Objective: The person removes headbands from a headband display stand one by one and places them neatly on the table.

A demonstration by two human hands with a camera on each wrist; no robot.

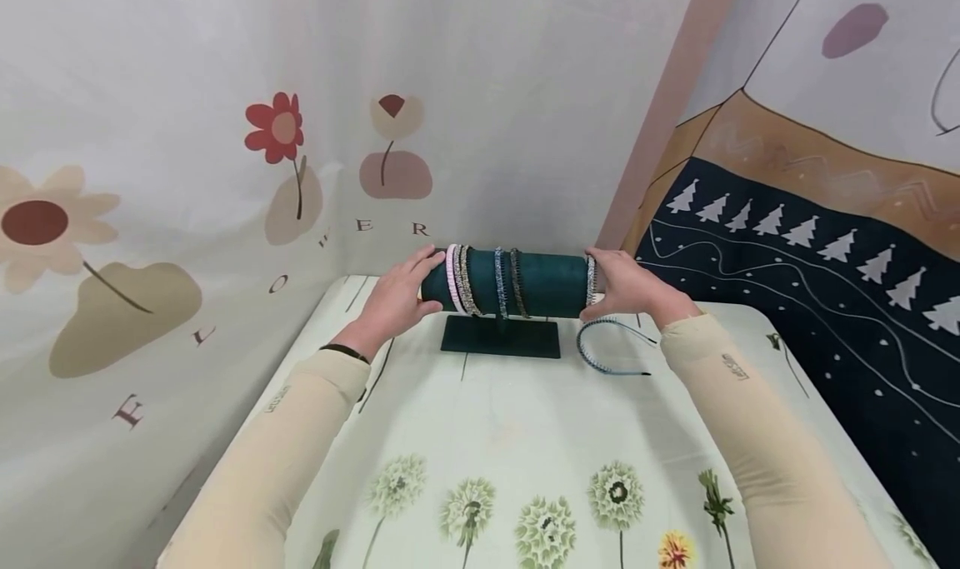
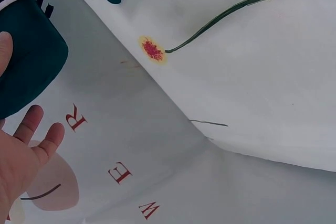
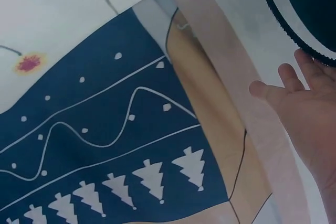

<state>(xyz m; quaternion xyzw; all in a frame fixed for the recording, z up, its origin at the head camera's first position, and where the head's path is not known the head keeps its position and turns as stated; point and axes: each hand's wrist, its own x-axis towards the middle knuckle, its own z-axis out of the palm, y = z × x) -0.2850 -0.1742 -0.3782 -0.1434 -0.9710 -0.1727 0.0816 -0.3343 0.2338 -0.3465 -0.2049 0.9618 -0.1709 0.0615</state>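
Observation:
A dark green padded headband display stand is upright on the table, its roll lying sideways above a flat base. My left hand grips the roll's left end, thumb in front; some fingers stretch past it in the left wrist view. At the right end, my right hand holds a silvery beaded headband by thumb and fingers, around the roll's edge. Across the roll sit a pink headband, glittery headbands, a blue headband and a dark beaded headband.
A blue headband lies on the table right of the base, its ends pointing right. The table wears a pale cloth printed with flowers. Patterned curtains hang close behind and along the left side; a navy tree-print cloth is at right.

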